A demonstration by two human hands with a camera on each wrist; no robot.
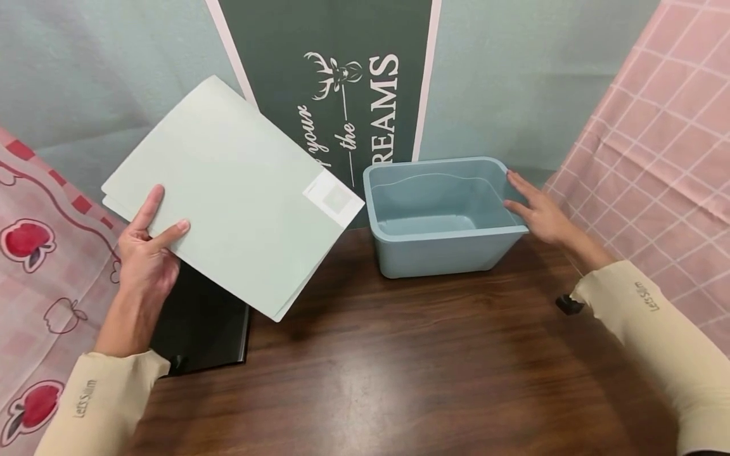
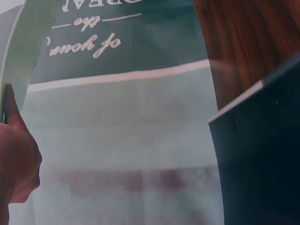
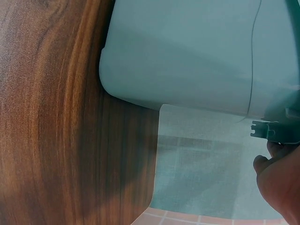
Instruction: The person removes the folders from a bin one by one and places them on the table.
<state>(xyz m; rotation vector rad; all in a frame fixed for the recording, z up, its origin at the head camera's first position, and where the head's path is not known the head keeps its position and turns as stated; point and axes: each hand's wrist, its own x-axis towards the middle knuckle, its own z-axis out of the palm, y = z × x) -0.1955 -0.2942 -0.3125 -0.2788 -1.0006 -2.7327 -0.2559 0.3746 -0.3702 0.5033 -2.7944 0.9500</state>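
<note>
My left hand (image 1: 149, 263) grips a pale green file folder (image 1: 234, 196) by its lower left edge, thumb on the front face. The folder is tilted up off the table, with a white label near its right corner. In the left wrist view, part of the left hand (image 2: 18, 164) shows against the folder's edge (image 2: 23, 56). A blue plastic bin (image 1: 445, 256) stands on the table to the right, its visible interior bare. My right hand (image 1: 544, 215) holds the bin's right rim, thumb over the inner side. The right wrist view shows curled fingers (image 3: 276, 150) under the rim.
A flat black board-like item (image 1: 205, 323) lies on the brown wooden table (image 1: 365, 380), partly behind the left hand and folder. Behind the table hangs a green cloth (image 1: 485, 76) with white lettering. Pink patterned cloths (image 1: 673, 139) hang at both sides.
</note>
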